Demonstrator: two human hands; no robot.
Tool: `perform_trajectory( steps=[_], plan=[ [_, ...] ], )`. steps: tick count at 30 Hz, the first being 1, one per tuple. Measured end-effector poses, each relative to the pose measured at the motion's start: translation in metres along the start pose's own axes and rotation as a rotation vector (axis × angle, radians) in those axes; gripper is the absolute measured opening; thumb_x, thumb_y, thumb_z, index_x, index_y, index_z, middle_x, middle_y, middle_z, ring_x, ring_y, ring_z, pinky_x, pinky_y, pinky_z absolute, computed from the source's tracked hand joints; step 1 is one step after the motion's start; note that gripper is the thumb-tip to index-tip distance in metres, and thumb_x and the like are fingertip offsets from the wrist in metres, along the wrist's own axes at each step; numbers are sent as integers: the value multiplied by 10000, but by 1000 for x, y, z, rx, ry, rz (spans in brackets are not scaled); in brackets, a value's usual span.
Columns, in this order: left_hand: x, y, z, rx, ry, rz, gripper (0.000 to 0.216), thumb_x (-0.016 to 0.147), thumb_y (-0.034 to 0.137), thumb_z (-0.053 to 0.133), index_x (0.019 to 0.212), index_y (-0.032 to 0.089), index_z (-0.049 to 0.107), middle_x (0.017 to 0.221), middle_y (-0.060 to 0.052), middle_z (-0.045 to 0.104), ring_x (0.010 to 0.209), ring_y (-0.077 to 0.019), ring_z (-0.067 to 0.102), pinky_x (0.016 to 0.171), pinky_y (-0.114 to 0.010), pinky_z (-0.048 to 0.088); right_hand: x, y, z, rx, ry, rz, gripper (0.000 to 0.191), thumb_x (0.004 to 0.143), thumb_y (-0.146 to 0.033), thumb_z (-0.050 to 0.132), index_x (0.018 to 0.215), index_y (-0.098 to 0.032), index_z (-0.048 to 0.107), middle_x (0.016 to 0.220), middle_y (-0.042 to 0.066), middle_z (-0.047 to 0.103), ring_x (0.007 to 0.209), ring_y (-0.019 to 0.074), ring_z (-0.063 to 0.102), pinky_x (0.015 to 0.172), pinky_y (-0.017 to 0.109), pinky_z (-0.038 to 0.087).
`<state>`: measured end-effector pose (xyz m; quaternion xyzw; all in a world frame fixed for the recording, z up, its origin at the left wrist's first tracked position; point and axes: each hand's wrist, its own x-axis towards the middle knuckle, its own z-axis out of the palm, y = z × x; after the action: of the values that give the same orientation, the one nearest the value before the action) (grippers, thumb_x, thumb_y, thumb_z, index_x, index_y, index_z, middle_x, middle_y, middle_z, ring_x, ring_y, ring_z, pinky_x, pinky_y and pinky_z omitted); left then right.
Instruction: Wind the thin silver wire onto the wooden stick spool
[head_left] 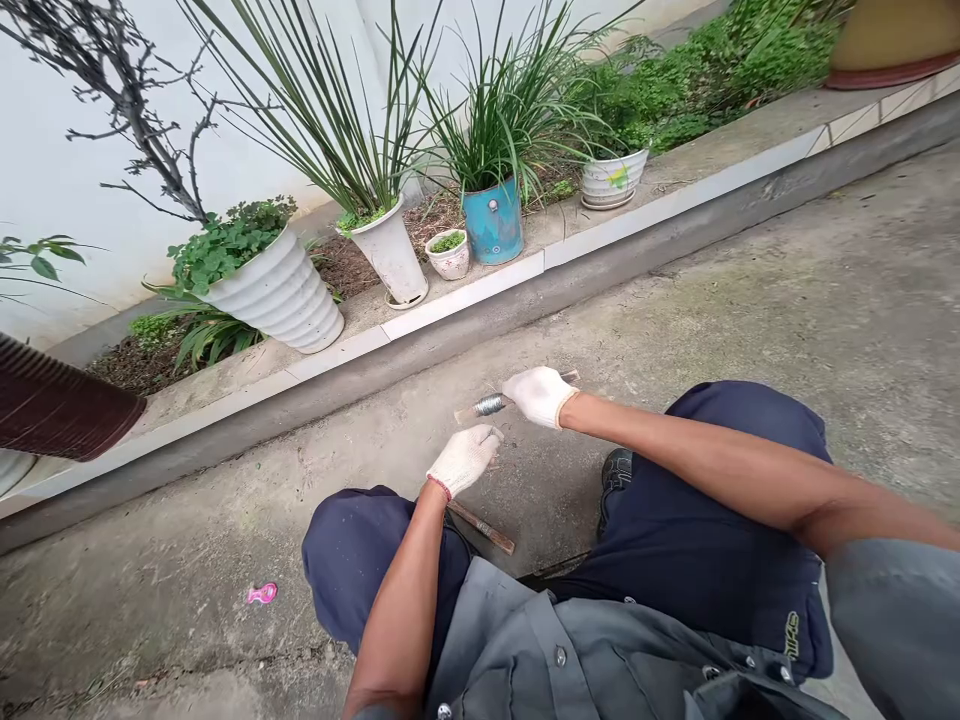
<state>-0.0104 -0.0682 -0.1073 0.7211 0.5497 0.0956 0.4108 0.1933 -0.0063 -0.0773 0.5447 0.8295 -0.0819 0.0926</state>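
A thin wooden stick (466, 414) with silvery wire (490, 404) wound round its middle is in my right hand (538, 396), which wears a white knit glove. The fingers are closed on the stick, and its far end shows beyond the hand. My left hand (465, 458), gloved too, is just below and to the left with its fingers curled together. What lies in its fingers is too small to make out. A second piece of wood (484, 530) is on the ground under my left wrist, partly hidden by my arm and leg.
A raised planter edge (465, 300) with pale tiles runs across in front. On it stand a ribbed white pot (281, 290), a tall white pot (390, 255), a blue bucket (493, 222) and smaller pots. A pink object (262, 593) lies on the concrete at left.
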Motion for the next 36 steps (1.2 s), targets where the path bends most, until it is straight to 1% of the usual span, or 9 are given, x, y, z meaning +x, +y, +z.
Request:
perform_trajectory(
  steps=[6, 10, 13, 17, 22, 24, 29, 33, 36],
  plan=[
    [-6, 5, -19, 359, 94, 130, 353, 1016, 360, 463, 797, 207, 693, 808, -42, 699, 751, -187, 600, 686, -273, 375, -3, 1, 12, -96, -120, -222, 240, 814, -97, 613, 977, -120, 788, 987, 200, 766, 937, 290, 727, 816, 357, 478],
    [-14, 15, -30, 220, 57, 125, 307, 972, 379, 530, 804, 192, 707, 784, 9, 685, 750, -157, 590, 661, -253, 368, -13, 25, 8, 94, -337, -431, 203, 733, -221, 687, 924, -192, 748, 796, 28, 709, 717, 170, 626, 668, 270, 386],
    [-19, 19, -38, 16, 12, 120, 330, 947, 447, 580, 845, 168, 724, 799, 8, 691, 756, -156, 602, 679, -241, 412, -26, 38, -6, 401, -382, -487, 182, 732, -332, 692, 845, -190, 692, 689, -44, 603, 643, 119, 532, 611, 246, 327],
    [-17, 16, -38, -291, -32, 192, 433, 961, 547, 556, 888, 145, 700, 745, -40, 681, 730, -181, 642, 742, -280, 502, -38, 37, -25, 744, -305, -414, 289, 746, -440, 720, 869, -181, 680, 737, -44, 631, 661, 104, 527, 609, 228, 333],
    [-9, 8, -16, -426, -4, 98, 410, 993, 528, 507, 990, 150, 665, 750, -26, 661, 611, -153, 623, 619, -269, 516, -26, 27, -26, 885, -123, -104, 281, 838, -443, 647, 917, -174, 663, 723, 10, 689, 642, 126, 587, 606, 223, 381],
    [-8, 8, -6, -352, -24, 58, 349, 994, 461, 501, 1018, 154, 665, 723, -3, 638, 585, -141, 603, 586, -249, 495, -18, 26, -22, 785, -54, -6, 295, 894, -447, 605, 1004, -180, 669, 771, 41, 720, 674, 149, 636, 620, 228, 410],
    [-7, 10, 6, -176, -87, -32, 289, 999, 328, 446, 1079, 170, 676, 714, 12, 629, 604, -141, 592, 599, -235, 468, -7, 21, -15, 145, 60, 82, 258, 953, -318, 573, 1069, -152, 733, 1015, 189, 761, 898, 278, 737, 741, 321, 495],
    [-7, 8, -2, 144, 14, 67, 329, 1027, 356, 427, 946, 201, 706, 755, -18, 677, 685, -164, 616, 670, -253, 426, -5, 11, -2, -93, 0, -51, 229, 876, -125, 576, 989, -91, 773, 996, 245, 753, 966, 333, 742, 796, 375, 505],
    [-9, 8, -13, 302, 91, 167, 359, 1029, 358, 435, 857, 204, 710, 839, -38, 716, 767, -175, 621, 715, -261, 403, -6, 9, 9, -136, -147, -245, 225, 780, -118, 648, 959, -115, 784, 934, 193, 758, 914, 295, 730, 782, 345, 477]
  ],
)
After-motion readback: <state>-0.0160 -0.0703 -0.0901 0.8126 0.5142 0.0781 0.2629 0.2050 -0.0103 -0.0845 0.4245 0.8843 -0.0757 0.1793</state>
